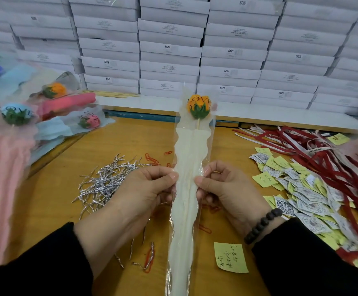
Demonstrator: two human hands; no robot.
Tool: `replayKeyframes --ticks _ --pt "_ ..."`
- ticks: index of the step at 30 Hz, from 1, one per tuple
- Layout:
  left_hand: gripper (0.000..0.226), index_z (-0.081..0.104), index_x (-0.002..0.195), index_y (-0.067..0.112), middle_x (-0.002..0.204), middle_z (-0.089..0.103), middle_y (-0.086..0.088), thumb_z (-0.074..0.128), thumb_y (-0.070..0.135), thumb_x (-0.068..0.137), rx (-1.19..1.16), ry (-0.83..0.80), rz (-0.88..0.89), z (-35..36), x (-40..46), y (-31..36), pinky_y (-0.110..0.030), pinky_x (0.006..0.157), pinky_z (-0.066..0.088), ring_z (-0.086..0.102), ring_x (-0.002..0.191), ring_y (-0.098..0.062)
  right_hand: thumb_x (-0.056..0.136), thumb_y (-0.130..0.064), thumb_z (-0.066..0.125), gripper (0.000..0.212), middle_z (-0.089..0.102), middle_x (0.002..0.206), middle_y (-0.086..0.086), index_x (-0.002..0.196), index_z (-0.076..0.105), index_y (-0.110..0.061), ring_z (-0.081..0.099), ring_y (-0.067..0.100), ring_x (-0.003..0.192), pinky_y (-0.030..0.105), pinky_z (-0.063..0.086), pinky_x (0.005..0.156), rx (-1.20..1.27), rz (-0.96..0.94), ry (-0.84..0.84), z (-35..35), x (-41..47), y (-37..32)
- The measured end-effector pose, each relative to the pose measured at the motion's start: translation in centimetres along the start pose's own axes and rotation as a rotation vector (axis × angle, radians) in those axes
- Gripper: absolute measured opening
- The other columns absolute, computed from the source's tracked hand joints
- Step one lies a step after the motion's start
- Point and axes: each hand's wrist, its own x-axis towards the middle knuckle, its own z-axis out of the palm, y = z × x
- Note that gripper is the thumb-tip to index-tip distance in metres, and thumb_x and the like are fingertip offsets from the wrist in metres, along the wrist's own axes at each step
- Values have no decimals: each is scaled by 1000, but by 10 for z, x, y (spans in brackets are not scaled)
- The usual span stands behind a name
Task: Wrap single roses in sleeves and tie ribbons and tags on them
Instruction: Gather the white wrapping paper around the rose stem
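While both sets of fingers pinch opposite edges of a clear sleeve, the left hand at nine o'clock and the right hand at three o'clock hold it upright above the desk. Inside, an orange rose sits at twelve o'clock. Silver twist ties lie left; tags and red ribbons lie right.

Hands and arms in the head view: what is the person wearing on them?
Both arms are covered by long black sleeves that end at the wrists, the left sleeve and the right sleeve. The left hand and right hand are bare, without gloves. The right wrist carries a bracelet of dark round beads. No rings or watch are visible.
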Motion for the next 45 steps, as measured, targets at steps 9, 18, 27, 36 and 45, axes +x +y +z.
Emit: replayKeyframes --ticks 9,18,27,36,45 --pt "8 62 75 0 50 53 -6 59 -4 81 2 13 28 1 -1 2 -15 40 42 48 40 -9 83 3 62 17 59 48 6 78 49 -8 46 8 37 15 38 39 9 -45 13 2 0 0" --pt "8 60 73 1 47 57 -5 66 6 71 31 -2 12 1 -1 1 -16 38 41 51 39 -9 82 5 63 18 59 49 4 77 50 -7 52 8 40 15 42 41 10 -82 21 4 0 3" --pt "11 68 67 6 54 62 -10 66 0 77 140 -21 71 1 -3 -1 -17 39 43 55 42 -10 81 5 63 18 60 50 3 78 51 -8 53 9 43 15 44 43 -9 -112 46 4 -1 3" --pt "8 65 79 -3 61 64 -14 68 3 74 170 -47 102 3 -7 0 -20 44 49 59 47 -14 81 5 63 19 59 50 3 76 50 -8 52 11 43 16 44 43 -12 -124 49 7 -2 2" --pt "10 58 74 3 48 59 -3 64 -5 77 119 -44 87 8 -9 4 -19 45 47 55 41 -11 82 -1 64 12 63 54 2 80 54 -7 56 9 47 16 46 46 -48 -119 24 8 -3 1"
